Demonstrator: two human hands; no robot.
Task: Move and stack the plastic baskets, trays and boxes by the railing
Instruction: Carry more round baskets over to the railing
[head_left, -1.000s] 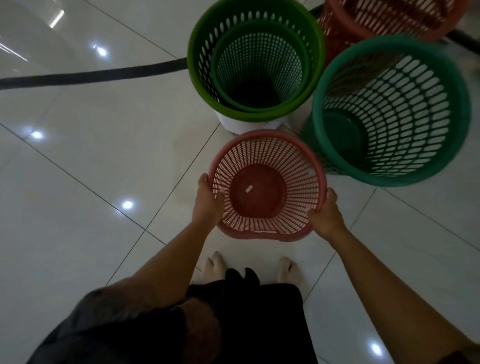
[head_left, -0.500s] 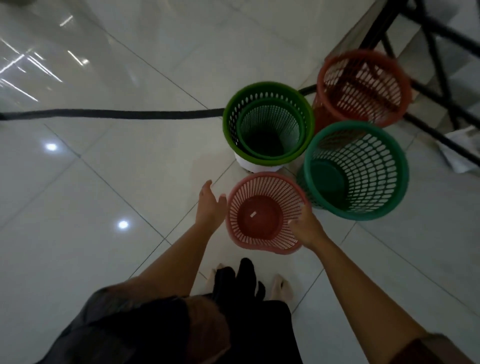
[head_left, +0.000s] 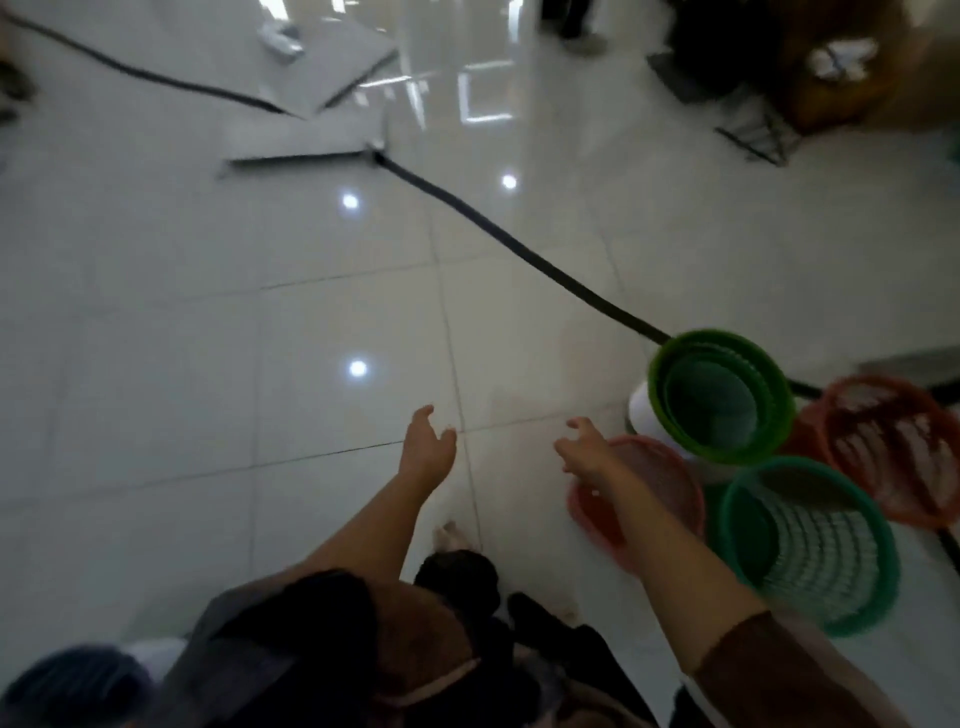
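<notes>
Both hands (head_left: 427, 447) (head_left: 584, 451) hover empty beside pink basket's (head_left: 670, 483) rim.

Bare floor (head_left: 260, 364) leftward; baskets (head_left: 722, 397) crowding the right.

I see four round perforated plastic baskets clustered upright on the floor: a small pink one (head_left: 670, 483), a bright green nested pair (head_left: 722, 397), a teal one (head_left: 810, 545), a red-orange one (head_left: 904, 447).

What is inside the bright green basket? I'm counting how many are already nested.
Inside the bright green basket sits one darker green basket, nested. A white container shows underneath. Its floor is dark and blurred, so anything deeper cannot be seen.
</notes>
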